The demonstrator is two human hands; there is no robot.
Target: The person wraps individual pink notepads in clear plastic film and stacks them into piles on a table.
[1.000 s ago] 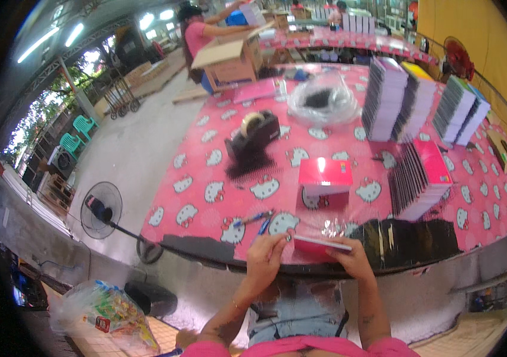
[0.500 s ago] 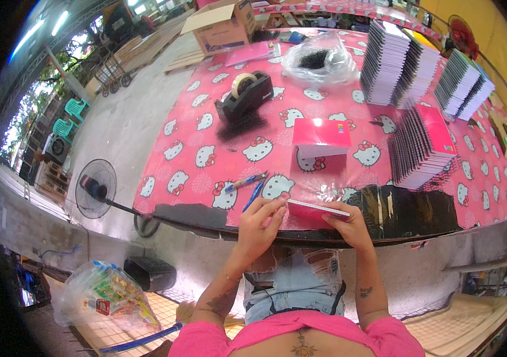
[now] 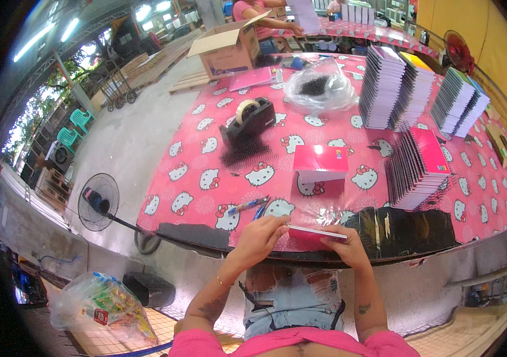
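Observation:
A thin notebook with a pink-red cover is held nearly edge-on above the table's front edge. My right hand grips its right end, thumb on the near side. At its left end, my left hand has its thumb and fingertips pinched together; anything tiny between them is too small to make out. Just beyond my left hand lie pens, one partly hidden by it. A pink-red stack of notebooks or loose covered pages lies farther back, and several spiral-bound pink notebooks stand piled to the right.
On the pink patterned table are a black tape dispenser, a clear plastic bag with black contents and tall notebook stacks. A cardboard box stands behind. Another person's arm holds paper. A fan is at left.
The view has tipped upward, bringing another person into sight at the back. My left fingertips have drawn in closer to the notebook's left end; my right hand keeps its grip.

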